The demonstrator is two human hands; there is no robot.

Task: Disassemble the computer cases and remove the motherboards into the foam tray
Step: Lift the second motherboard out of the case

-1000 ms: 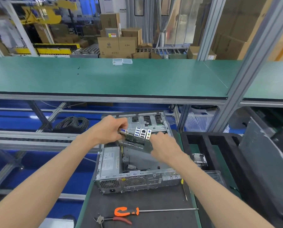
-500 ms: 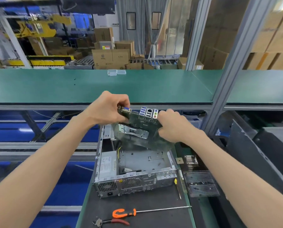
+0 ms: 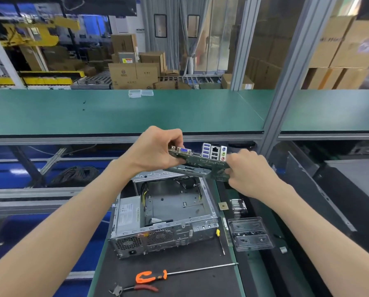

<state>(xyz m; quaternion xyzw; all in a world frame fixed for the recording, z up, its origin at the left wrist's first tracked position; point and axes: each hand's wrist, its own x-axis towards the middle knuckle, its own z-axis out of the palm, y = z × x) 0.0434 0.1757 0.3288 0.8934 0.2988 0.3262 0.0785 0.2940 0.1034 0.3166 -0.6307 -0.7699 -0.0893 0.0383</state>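
Observation:
A green motherboard point(image 3: 200, 162) with blue and silver rear ports hangs in the air above the far end of the open grey computer case point(image 3: 166, 219). My left hand point(image 3: 155, 150) grips its left end near the blue VGA port. Its right edge is held by my right hand point(image 3: 249, 171). The case stands on the dark mat, its bay bare metal with a power supply at the left. The black foam tray point(image 3: 263, 275) lies to the right of the mat.
An orange-handled long screwdriver point(image 3: 168, 274) and red pliers point(image 3: 136, 288) lie on the mat in front of the case. A small yellow screwdriver point(image 3: 220, 241), a clear plastic tray point(image 3: 250, 233) and a heatsink point(image 3: 237, 205) lie right of it. Grey case panels point(image 3: 320, 189) lean at the far right.
Both hands have lifted the motherboard up out of the case and to the right, and it now lies flatter, with the ports facing me.

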